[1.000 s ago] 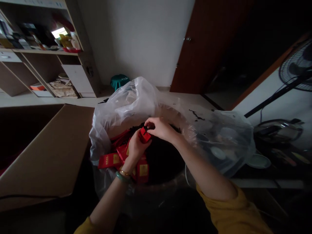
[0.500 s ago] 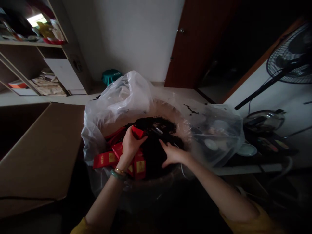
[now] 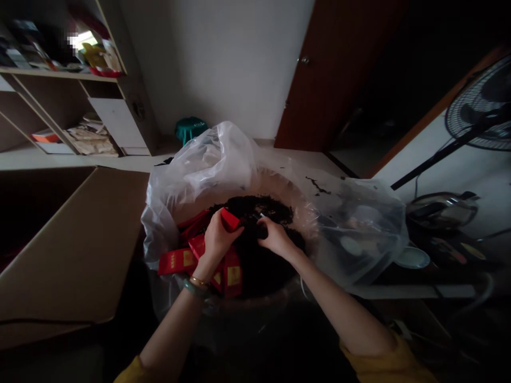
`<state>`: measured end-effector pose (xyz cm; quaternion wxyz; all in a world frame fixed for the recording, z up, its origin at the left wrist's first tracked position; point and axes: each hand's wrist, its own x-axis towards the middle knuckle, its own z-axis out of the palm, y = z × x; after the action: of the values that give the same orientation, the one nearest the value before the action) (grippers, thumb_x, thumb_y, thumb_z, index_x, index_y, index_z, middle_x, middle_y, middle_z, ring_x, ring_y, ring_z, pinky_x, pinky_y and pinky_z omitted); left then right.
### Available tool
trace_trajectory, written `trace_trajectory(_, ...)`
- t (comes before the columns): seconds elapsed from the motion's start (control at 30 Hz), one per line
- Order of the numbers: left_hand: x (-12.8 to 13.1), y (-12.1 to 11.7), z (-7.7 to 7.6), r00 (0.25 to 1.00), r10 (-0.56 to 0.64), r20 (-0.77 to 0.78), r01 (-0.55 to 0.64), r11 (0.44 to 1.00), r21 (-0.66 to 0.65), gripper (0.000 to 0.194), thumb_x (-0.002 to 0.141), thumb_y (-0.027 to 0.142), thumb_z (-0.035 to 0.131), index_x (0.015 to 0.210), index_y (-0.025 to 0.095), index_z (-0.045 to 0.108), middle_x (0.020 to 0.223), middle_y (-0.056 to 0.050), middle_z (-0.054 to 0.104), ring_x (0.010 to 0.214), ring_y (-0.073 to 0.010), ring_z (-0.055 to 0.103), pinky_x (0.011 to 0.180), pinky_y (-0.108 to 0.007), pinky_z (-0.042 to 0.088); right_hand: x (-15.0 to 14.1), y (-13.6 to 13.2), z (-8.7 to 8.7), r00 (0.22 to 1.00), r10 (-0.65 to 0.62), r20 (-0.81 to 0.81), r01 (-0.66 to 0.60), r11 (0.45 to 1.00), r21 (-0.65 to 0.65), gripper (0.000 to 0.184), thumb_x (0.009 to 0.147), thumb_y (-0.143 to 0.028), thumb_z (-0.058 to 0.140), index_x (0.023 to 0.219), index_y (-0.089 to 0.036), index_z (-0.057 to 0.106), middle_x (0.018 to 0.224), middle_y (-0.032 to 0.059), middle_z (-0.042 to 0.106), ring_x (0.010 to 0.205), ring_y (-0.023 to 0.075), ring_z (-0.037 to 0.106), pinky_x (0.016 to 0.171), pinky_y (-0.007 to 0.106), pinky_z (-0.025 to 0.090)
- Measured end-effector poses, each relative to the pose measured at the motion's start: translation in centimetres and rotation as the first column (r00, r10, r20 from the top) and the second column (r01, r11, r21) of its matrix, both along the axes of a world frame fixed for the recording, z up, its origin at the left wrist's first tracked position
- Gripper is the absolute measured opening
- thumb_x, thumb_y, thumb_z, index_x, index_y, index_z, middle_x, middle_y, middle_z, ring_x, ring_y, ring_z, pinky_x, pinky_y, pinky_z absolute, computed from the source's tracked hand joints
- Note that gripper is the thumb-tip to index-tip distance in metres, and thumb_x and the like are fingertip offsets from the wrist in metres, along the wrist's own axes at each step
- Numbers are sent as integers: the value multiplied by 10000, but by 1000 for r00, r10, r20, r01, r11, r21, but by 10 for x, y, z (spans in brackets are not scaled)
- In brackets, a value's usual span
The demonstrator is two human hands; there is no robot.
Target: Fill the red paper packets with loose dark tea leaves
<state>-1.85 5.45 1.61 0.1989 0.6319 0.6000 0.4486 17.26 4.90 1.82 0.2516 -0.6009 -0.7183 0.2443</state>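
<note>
The right hand (image 3: 277, 239) is what has changed: spread wide and lower over the dark loose material (image 3: 259, 205) half a second ago, it now has its fingers curled in, farther up towards the middle of the tub (image 3: 279, 185). This brings it nearer the left hand (image 3: 215, 239), though the two stay apart.

Right grip: partly closed, thumb and fingers bent towards each other beside a small white-tipped thing (image 3: 262, 215). Whether it pinches that thing, some dark material or nothing, I cannot tell.

Left grip: closed round a small red packet (image 3: 230, 219), which shows between thumb and fingers, tilted, left of the tub's middle. Whether its mouth is open is unclear.

Red packets with gold labels (image 3: 232, 276) lie overlapping below the left hand, at the tub's near left edge. Clear plastic (image 3: 235, 149) drapes over the far and left rim.
</note>
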Motion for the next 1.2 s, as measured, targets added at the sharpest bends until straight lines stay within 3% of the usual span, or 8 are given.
trace_trajectory(0.17,0,1,0,999,-2,-38,2,1000,10,641,617,297,787,1178,188,498,1169,-107,626,1087,-276,595,927,-413,474,6,16,39,989,35,-147,-25,997,73,191,640,-155,671,825,-177,630,826,23,687,805,182,646,787,324,496)
trace_trajectory(0.33,8,-1,1,999,-32,-42,33,999,13,645,624,283,785,1192,193,492,1169,-101,622,1085,-273,594,933,-420,472,-10,28,87,946,110,-304,-57,982,177,236,652,-183,694,880,-164,636,871,28,671,823,157,636,785,302,507)
trace_trajectory(0.43,10,-1,-1,999,-12,-34,12,1000,5,678,610,278,794,1207,195,485,1178,-107,617,1086,-279,595,925,-428,477,-27,30,99,930,165,-328,-124,982,141,281,657,-182,716,925,-155,637,911,42,664,809,148,642,750,282,519)
trace_trajectory(0.63,6,-1,-5,998,-53,-17,54,994,94,709,652,264,759,1280,219,432,1241,-106,593,1138,-269,575,952,-423,469,-32,20,93,974,145,-175,-121,982,144,153,776,-169,632,923,-164,674,870,41,690,724,139,631,721,292,510)
trace_trajectory(0.77,10,-1,-9,997,-68,-45,71,995,73,692,694,168,683,1322,194,393,1264,-131,586,1135,-277,584,941,-421,478,-34,8,84,950,272,150,-300,928,219,115,788,-214,672,892,-183,709,876,58,712,877,201,576,832,350,462)
trace_trajectory(0.87,16,0,-11,993,-99,-63,105,990,91,743,671,118,671,1343,207,366,1292,-128,566,1135,-274,582,945,-414,474,-35,7,78,914,308,263,-368,902,224,72,801,-227,674,836,-173,705,861,74,703,899,214,540,839,354,443)
trace_trajectory(1.0,20,2,-13,991,-81,-104,94,986,136,760,652,206,727,1323,200,372,1260,-129,570,1114,-294,577,947,-447,460,-30,12,74,958,232,171,-274,917,290,163,851,-188,597,710,-190,678,765,54,675,854,195,555,822,329,437)
trace_trajectory(1.2,22,1,-14,991,4,-137,12,993,113,463,670,212,705,1085,203,500,1007,-76,618,963,-260,605,829,-394,499,-24,9,74,980,195,41,-199,949,243,200,905,-189,485,762,-186,626,750,22,633,729,153,578,698,257,433)
